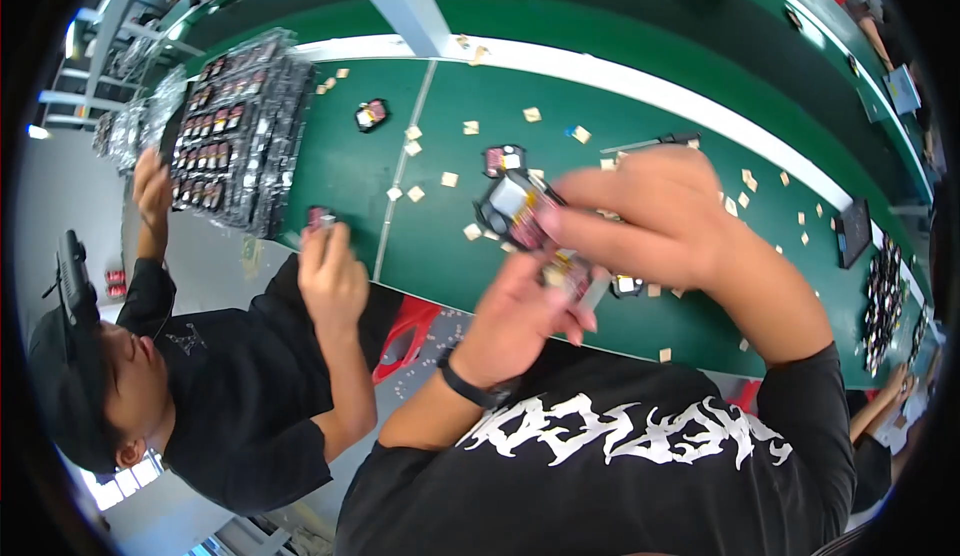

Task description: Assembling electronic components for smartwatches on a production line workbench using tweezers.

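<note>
My right hand (650, 211) pinches a small black-cased device (515, 208) with a pale square and a reddish and yellow face, tilted above the green table. Just below it, my left hand (515, 316), a black band on its wrist, has its fingers closed around a similar small device (568, 274), which is blurred. The two devices are close together; whether they touch I cannot tell. Past them a third device (503, 159) lies on the table. Under my right hand another device (628, 286) is partly covered.
Small pale square pieces (450, 179) are scattered over the green table (340, 156). A screwdriver (670, 141) lies at the far side. To the left, a co-worker's hand (335, 271) holds a device beside stacked trays (240, 126) of devices. A pile of dark parts (883, 301) sits at right.
</note>
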`<state>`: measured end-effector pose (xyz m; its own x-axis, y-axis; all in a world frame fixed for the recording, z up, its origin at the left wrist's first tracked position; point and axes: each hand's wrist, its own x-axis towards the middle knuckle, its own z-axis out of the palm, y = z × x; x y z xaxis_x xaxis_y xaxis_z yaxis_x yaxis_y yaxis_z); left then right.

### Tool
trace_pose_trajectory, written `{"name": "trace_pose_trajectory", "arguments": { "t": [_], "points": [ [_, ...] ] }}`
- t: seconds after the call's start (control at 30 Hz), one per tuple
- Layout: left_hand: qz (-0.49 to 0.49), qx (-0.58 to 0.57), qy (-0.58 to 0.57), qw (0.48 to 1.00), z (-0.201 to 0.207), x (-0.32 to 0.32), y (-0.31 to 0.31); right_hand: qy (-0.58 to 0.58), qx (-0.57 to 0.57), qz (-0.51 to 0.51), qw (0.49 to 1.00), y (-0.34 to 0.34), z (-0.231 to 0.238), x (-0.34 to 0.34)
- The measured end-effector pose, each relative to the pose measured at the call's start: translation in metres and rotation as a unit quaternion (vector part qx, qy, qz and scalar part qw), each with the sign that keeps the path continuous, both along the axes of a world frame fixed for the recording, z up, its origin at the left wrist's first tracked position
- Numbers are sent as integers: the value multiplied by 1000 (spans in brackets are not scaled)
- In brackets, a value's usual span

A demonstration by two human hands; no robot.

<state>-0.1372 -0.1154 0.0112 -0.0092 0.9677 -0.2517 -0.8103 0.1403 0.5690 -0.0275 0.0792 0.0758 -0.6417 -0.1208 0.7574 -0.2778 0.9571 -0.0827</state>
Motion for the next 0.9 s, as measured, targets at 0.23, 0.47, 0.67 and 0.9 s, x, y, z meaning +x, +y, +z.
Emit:
{"name": "trace_pose_trajectory", "arguments": {
  "t": [0.23,0.47,0.67,0.9],
  "points": [
    [47,140,81,986,37,0,28,-25,-140,-9,990,-25,0,62],
    [68,83,131,986,44,28,41,-46,-718,-75,691,-84,6,91],
    [41,58,156,985,53,41,36,-25,-830,-109,546,-90,1,92],
    [16,71,179,981,57,47,23,-7,-875,-87,476,-99,15,104]
  ]
}}
